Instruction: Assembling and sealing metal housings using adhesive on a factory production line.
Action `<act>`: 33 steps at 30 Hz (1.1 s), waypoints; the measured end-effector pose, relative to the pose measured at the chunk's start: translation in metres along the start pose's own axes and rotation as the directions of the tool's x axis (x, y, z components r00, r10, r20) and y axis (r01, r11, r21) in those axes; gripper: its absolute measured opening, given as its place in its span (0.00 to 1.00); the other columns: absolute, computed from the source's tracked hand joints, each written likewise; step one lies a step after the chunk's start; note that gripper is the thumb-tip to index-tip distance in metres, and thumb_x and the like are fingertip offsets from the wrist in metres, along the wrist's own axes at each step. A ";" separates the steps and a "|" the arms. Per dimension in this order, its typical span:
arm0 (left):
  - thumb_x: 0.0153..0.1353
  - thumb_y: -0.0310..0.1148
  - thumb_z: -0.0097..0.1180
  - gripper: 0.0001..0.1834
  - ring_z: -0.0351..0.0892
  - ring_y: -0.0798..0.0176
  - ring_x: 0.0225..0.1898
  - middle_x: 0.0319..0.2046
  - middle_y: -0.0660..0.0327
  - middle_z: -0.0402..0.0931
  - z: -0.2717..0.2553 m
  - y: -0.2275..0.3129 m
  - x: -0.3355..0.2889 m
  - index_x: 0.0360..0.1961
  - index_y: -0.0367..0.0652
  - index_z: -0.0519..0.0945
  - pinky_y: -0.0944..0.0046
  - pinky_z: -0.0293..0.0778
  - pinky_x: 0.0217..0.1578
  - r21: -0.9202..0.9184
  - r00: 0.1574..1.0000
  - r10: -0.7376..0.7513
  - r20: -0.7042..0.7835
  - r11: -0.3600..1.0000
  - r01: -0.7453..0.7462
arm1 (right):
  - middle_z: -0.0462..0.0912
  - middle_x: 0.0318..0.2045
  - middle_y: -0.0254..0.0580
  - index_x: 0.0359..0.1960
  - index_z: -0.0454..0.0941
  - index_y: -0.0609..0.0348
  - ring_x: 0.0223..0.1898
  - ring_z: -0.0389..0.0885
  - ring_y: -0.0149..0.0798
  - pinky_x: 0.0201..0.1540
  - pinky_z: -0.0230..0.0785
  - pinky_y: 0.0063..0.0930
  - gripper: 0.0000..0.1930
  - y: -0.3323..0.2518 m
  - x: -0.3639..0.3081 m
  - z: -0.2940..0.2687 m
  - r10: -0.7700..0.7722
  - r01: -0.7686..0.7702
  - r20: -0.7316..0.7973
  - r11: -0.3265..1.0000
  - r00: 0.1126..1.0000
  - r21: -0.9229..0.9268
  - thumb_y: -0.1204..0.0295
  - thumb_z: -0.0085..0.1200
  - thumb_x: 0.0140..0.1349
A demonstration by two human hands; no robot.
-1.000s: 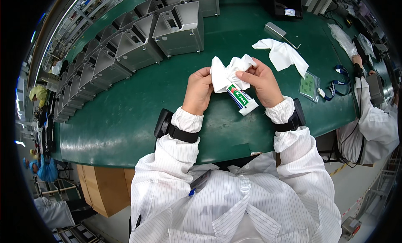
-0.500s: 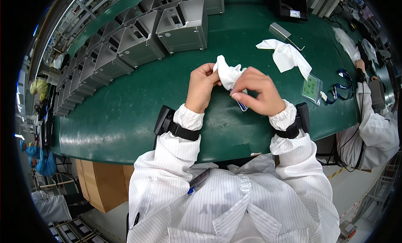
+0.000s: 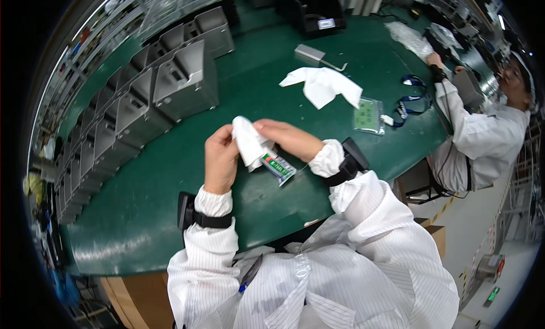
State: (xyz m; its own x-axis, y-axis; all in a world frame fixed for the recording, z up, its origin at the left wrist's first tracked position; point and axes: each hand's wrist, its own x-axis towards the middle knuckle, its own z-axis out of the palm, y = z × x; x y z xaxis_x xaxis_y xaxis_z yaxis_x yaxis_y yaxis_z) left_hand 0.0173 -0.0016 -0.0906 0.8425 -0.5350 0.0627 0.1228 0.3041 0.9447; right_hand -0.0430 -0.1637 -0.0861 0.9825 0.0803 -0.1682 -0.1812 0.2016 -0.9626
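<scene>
A white cloth (image 3: 245, 140) is bunched between my two hands over the bench. My left hand (image 3: 220, 164) pinches its left side, thumb and fingers closed. From the right, my right hand (image 3: 289, 139) grips the cloth's upper right part, its fingers bent and partly hidden. A small squeeze tube (image 3: 279, 168) with a green, white and dark label sticks out below the cloth. Its upper end is covered, and I cannot tell whether it lies on the bench or is held.
Grey metal housings (image 3: 187, 82) stand in rows at the left of the green bench (image 3: 170, 215). Beyond my hands lie another white cloth (image 3: 323, 88), a grey block (image 3: 309, 54), a green card (image 3: 369, 115) and a lanyard (image 3: 406, 105). A black bin (image 3: 309, 11) stands behind; a co-worker (image 3: 482, 125) sits right.
The view has swung right, showing more of the co-worker. My right hand, blurred and lifted over the cloth before, now closes on it. More of the tube's label shows.
</scene>
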 end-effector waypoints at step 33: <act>0.44 0.16 0.51 0.30 0.72 0.54 0.38 0.44 0.53 0.70 0.063 -0.014 0.050 0.54 0.35 0.67 0.65 0.69 0.40 0.775 0.828 -0.023 0.560 0.368 -0.513 | 0.72 0.33 0.42 0.17 0.76 0.60 0.35 0.71 0.44 0.35 0.66 0.36 0.01 0.015 -0.016 -0.044 -0.664 0.090 -0.048 0.173 0.746 -0.981 0.76 0.53 0.42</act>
State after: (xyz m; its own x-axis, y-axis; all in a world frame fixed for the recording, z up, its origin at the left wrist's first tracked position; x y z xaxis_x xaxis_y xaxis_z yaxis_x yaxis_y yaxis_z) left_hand 0.0250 -0.0820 -0.0805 0.4015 -0.8914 0.2102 -0.7940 -0.2244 0.5650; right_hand -0.0594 -0.2050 -0.1073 0.8557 -0.1212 0.5031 0.0997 -0.9154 -0.3901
